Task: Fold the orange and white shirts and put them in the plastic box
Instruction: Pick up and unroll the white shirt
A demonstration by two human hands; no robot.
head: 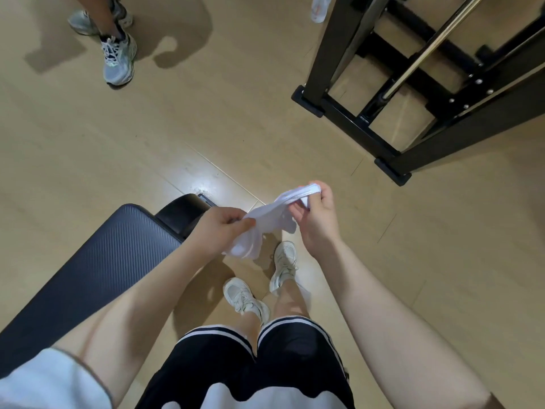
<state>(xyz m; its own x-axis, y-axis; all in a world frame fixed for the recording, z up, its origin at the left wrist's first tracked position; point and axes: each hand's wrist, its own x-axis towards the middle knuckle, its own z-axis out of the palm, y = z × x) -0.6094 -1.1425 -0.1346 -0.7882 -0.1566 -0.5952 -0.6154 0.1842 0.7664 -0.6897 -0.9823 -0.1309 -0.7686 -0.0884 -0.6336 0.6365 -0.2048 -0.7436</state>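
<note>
Underfoot, a light wooden floor (236, 119) fills most of the view. At upper right stands a black metal rack frame (418, 93), carrying a diagonal chrome bar (427, 45). At lower left, a dark padded bench (88, 270) with a ribbed surface extends beside the person's left arm. The person wears black shorts (250, 361) with white stripes and white sneakers (244, 296). A second person's gray sneakers (118, 59) stand at upper left. A clear plastic bottle (320, 7) sits at the top edge, near the rack.

The white shirt (265, 219) hangs bunched in the air above the sneakers, held between both hands. The left hand (218, 228) grasps its lower bunched part with curled fingers. The right hand (317, 214) pinches its upper edge between thumb and fingers.
</note>
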